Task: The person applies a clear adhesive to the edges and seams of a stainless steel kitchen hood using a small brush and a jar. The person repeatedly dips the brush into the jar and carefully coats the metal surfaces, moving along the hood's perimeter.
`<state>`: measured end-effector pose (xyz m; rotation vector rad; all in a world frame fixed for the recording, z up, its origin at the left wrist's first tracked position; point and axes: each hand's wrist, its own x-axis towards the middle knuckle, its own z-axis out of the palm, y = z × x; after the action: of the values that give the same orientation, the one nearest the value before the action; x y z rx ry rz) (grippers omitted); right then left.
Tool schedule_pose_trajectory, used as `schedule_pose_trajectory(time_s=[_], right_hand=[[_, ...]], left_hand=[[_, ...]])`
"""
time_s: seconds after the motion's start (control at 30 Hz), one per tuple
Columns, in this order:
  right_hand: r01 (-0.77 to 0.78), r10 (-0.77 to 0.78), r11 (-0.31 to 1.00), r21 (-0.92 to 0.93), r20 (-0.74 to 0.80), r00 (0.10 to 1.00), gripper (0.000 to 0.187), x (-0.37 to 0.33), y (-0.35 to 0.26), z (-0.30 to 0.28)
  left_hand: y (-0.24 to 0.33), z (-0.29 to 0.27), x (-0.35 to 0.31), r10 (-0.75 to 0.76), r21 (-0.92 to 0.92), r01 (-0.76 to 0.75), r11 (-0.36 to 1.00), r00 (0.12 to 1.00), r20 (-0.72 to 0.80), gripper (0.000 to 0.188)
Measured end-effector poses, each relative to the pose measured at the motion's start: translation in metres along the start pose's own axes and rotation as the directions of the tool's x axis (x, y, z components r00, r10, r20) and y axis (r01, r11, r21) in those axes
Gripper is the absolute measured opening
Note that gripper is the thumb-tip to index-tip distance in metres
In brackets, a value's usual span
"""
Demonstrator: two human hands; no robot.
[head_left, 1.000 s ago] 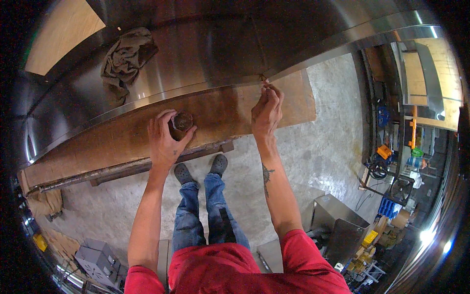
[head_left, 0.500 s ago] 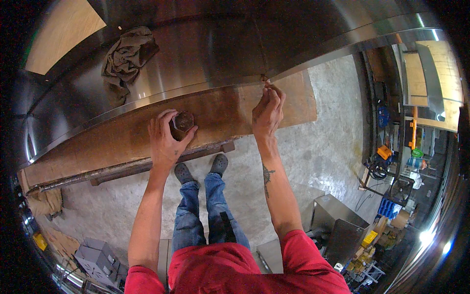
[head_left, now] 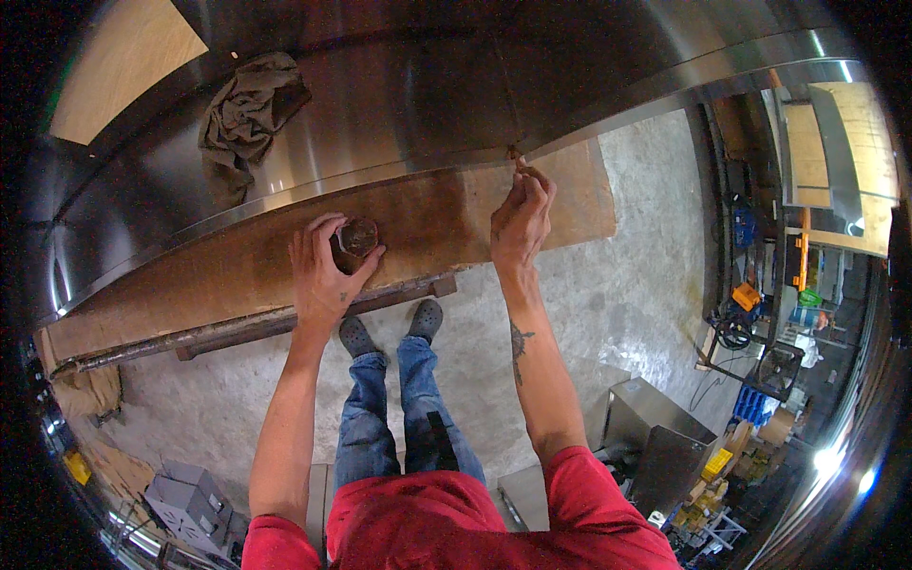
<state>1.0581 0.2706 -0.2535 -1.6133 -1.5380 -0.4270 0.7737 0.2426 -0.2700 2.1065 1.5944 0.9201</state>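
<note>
My left hand [head_left: 321, 264] is wrapped round a small clear cup [head_left: 358, 237] that looks brownish inside, held over the wooden board. My right hand [head_left: 521, 217] pinches a short thin stick [head_left: 518, 161], its exact kind too small to tell. The stick's dark tip meets the front edge of the stainless steel sheet [head_left: 399, 114], at a corner where a seam runs across the metal. A crumpled dark cloth [head_left: 249, 119] lies on the sheet at the left.
Below the metal edge extends a wooden board [head_left: 218, 256] over the concrete floor [head_left: 655, 266]. A pale wood panel [head_left: 119, 66] is at the far left. Metal boxes [head_left: 655, 418] stand at the lower right, a grey box [head_left: 190, 499] at the lower left. Shelves with tools line the right.
Hardly anything differs. The right hand has shifted very slightly at the metal corner, the stick still in its pinch; the left hand keeps the cup in nearly the same place.
</note>
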Motion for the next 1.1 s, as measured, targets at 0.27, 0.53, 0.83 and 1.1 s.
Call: schedule_pose_trajectory(time_s=[0.27,0.53,0.83,1.1], right_hand=[[-0.027,0.025,0.999,0.024,0.045,0.999,0.026,-0.0021,0.0003,-0.0034],[-0.037,0.036,0.999,0.006,0.036,0.999,0.026,-0.0040,0.0012,-0.0006],[-0.053,0.052,0.998,0.027,0.020,0.998,0.024,-0.0027,-0.0018,-0.0007],[-0.051,0.051,0.998,0.020,0.026,0.998,0.021,-0.0054,0.0000,0.0003]], left_hand=[[-0.0011,0.0002,-0.0011,0.009,0.017,-0.009,1.000,1.000,0.001,0.074],[-0.0038,0.0020,-0.0026,0.000,0.021,0.000,1.000,1.000,0.011,0.075],[-0.0034,0.0016,-0.0027,-0.001,0.045,0.000,0.999,1.000,0.014,0.076],[-0.0050,0.0030,-0.0026,0.016,0.010,-0.016,1.000,1.000,-0.002,0.077]])
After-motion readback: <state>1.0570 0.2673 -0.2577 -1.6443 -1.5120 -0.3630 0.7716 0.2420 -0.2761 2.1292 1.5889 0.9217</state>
